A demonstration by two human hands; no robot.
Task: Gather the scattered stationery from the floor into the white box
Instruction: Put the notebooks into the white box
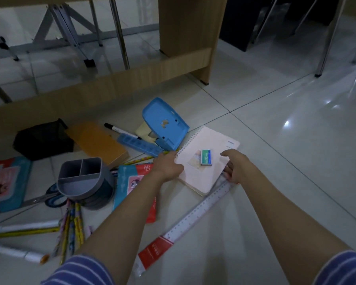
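A pale pink spiral notebook [208,153] lies on the tiled floor with a small green box of staples [206,157] on top of it. My left hand [169,165] grips the notebook's spiral edge. My right hand [237,166] holds its right edge, fingers curled under, just above a long ruler [193,217] in a red-ended sleeve. Behind the notebook sits a blue hole punch [164,124], a blue pill-style case [140,144] and a black marker [121,131]. No white box is in view.
A grey divided pen holder [84,179], scissors [49,198], several pencils [72,227], red-and-teal packets [7,182], a brown envelope [99,141] and a black mesh holder [43,138] lie to the left. A wooden desk panel [111,83] runs behind them.
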